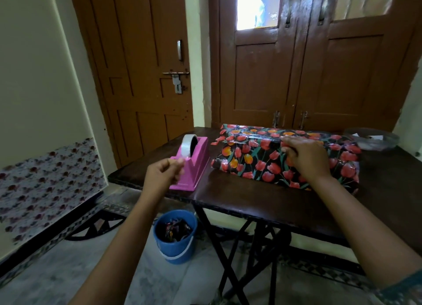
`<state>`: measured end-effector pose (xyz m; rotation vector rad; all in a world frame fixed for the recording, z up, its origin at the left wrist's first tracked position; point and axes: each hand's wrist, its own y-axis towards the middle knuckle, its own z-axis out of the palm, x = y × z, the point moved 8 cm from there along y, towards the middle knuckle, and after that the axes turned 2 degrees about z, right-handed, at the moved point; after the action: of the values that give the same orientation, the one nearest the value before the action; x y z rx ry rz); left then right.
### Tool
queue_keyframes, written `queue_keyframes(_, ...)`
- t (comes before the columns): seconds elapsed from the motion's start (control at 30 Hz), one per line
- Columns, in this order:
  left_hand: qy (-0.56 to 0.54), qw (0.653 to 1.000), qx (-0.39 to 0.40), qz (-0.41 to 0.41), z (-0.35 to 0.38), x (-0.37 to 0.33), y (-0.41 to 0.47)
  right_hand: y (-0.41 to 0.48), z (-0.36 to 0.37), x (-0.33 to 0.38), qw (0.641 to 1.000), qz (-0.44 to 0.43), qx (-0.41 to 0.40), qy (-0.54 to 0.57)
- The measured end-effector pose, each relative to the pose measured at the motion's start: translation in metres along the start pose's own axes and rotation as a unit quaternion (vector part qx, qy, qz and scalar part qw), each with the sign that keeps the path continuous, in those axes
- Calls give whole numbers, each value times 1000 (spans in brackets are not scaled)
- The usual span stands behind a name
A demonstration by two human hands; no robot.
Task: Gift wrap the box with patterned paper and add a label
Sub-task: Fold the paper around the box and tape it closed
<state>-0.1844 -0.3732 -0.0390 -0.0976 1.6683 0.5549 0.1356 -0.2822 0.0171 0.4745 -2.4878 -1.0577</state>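
Pinch of left hand (pixel 163 173) on tape (pixel 187 145), right hand (pixel 303 155) flat on box (pixel 253 159)

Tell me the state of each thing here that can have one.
box: covered with flowered paper, lying flat.
tape: loaded on the pink dispenser.
left hand: pinches the tape end.
right hand: presses the paper onto the box.
bucket: upright, scraps inside.
door: shut, bolt slid across.
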Motion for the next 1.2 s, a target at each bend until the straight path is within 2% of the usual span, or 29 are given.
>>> queue_keyframes(0.17,-129,989,69,11,104,-23,11,3,-1,-5,1000,17,13,5)
queue_keyframes(0.27,-158,982,99,23,172,-29,11,6,1,-11,998,40,28,-51)
queue_keyframes(0.37,-145,986,85,25,209,-28,18,6,2,-14,995,45,28,-89)
queue_keyframes(0.47,-117,989,80,39,222,-25,26,3,5,-14,996,33,6,-81)
queue_keyframes(0.93,5,994,73,84,229,-21,34,4,9,-17,999,11,-4,-37)
queue_keyframes(1.13,66,994,27,83,227,-17,31,2,9,-16,999,-15,-26,-24)
queue_keyframes(1.2,95,994,4,54,224,-11,29,2,10,-16,999,-21,-29,-23)
